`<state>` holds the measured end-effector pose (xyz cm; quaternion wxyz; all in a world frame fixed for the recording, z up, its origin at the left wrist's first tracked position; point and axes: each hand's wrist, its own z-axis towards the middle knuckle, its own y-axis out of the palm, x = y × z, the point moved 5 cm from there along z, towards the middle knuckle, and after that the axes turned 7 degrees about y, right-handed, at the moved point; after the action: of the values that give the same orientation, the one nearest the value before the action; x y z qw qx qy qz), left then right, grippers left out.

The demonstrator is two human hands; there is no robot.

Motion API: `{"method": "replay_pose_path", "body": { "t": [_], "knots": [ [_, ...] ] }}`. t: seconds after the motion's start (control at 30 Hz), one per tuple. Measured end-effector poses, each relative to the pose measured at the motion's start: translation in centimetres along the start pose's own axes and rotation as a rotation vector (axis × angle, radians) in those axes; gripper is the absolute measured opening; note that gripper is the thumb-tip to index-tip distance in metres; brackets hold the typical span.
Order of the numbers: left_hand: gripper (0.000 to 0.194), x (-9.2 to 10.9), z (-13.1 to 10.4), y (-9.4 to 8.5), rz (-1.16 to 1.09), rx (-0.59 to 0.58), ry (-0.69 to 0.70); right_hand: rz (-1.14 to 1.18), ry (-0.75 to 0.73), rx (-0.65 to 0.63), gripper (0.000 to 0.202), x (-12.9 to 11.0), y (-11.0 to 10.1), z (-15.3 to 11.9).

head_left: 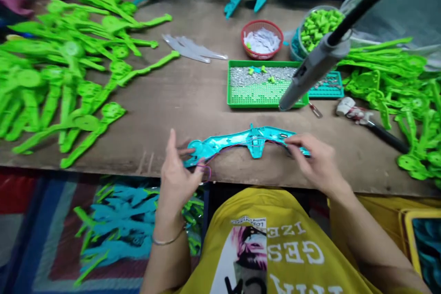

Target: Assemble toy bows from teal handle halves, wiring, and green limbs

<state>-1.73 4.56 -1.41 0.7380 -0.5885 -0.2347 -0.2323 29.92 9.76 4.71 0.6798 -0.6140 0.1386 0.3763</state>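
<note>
A long, curved turquoise plastic shell (229,139) lies hollow side up near the table's front edge. Thin purple-pink wire (209,172) runs along it and loops out below its left end. My left hand (177,174) is at that rounded left end, index finger raised and thumb apart, the other fingers touching or very close to the shell. Over the right end, my right hand (315,158) has thumb and index finger pinched on the wire beside a small dark slot. The tip of the shell is partly covered by this hand.
Bright green plastic parts (72,59) pile up at left, more green parts (379,78) at right. Behind the shell are a green tray (237,96) of small metal pieces, a red basket (262,53) and a hammer (379,131). A grey tool on an arm (310,71) hangs overhead.
</note>
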Motion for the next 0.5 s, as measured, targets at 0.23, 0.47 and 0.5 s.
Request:
{"method": "replay_pose_path", "body": {
  "t": [0.23, 0.47, 0.5],
  "knots": [
    [0.063, 3.5, 1.9, -4.1, 0.366, 0.13, 0.167, -0.224, 0.249, 0.073, 0.007, 5.4, -2.2, -7.2],
    [0.011, 11.2, 0.0, 4.3, -0.338, -0.129, 0.1, -0.326, 0.255, 0.25, 0.006, 4.9, 1.1, -8.2],
    [0.014, 12.0, -1.0, 6.9, -0.522, -0.318, 0.005, -0.253, 0.23, 0.283, 0.006, 4.5, 0.9, -8.3]
  ]
}}
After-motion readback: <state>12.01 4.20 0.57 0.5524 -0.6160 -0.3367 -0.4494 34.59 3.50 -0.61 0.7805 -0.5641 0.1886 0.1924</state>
